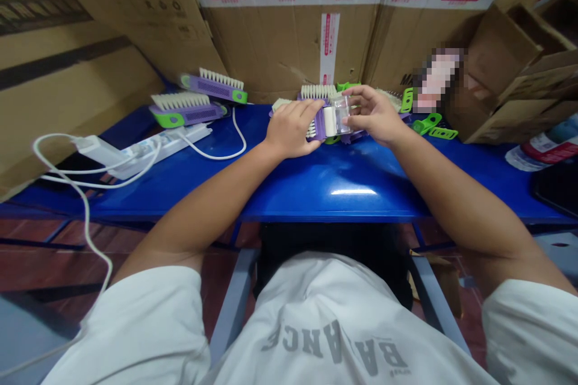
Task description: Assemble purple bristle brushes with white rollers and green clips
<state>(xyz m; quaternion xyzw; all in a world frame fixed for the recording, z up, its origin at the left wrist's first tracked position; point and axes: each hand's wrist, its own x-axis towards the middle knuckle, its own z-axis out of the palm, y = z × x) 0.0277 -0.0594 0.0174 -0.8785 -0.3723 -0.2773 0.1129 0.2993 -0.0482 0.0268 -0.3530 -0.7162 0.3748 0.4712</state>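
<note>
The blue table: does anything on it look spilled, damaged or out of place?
No spill shows. A white cable looks untidy: it loops beside the power strip and hangs over the blue table's front edge.

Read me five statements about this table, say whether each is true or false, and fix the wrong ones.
1. The left hand is on a purple brush. True.
2. The right hand lies flat on the table. False: its fingers are at a clear plastic piece.
3. A white power strip is on the left side of the table. True.
4. The two brushes near the power strip have their bristles facing down. False: the bristles point up.
5. Cardboard stands behind the table. True.
</note>
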